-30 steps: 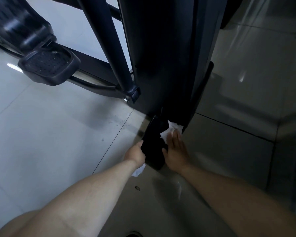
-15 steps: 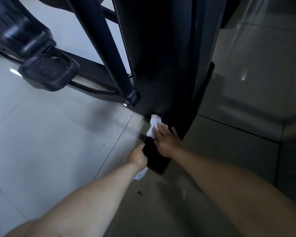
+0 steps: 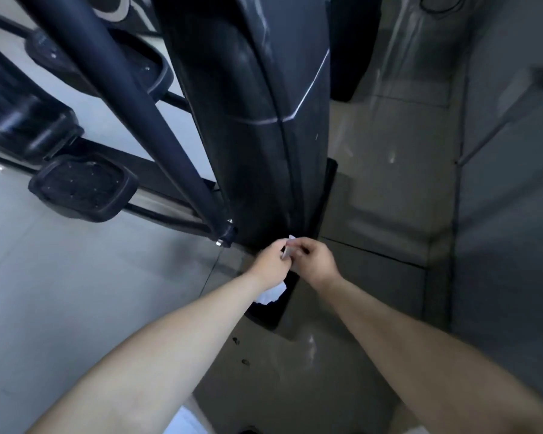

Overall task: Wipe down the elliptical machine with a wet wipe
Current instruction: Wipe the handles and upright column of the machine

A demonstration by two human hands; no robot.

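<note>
- Head view: crouched at the foot of the elliptical machine (image 3: pixel 264 120), I bring my left hand (image 3: pixel 271 261) and right hand (image 3: pixel 315 261) together just in front of the bottom of its black housing.
- The wet wipe (image 3: pixel 287 250) is off the machine, held between the two hands. The fingers (image 3: pixel 297 246) of both hands are curled and pinching it, and a white corner pokes up above them.
- A white wad (image 3: pixel 271 294) hangs below my left wrist. I cannot tell whether it is the rest of the same wipe or a second one.
- Progress, as I judge it: the work has reached the lowest part of the housing. Right now I seem to be refolding or sorting the wipe rather than making a stroke.
- Pale streaks and sheen run down the housing, but I cannot say from them which areas have been wiped.
- Nothing marks the near pedal (image 3: pixel 82 186), the slanted bar (image 3: pixel 123 104) or the black base foot (image 3: pixel 273 311) under my hands as wiped or unwiped, so I count them as possibly left to do.
- The machine's upper parts are out of view, so I cannot judge them.
- A few dark specks (image 3: pixel 236 340) lie on the tiled floor (image 3: pixel 60 292) near the base foot.
- Writing: I can read none. A pale curved marking (image 3: pixel 119 7) at the top edge is cut off and unreadable, and the housing shows no legible brand or label.
</note>
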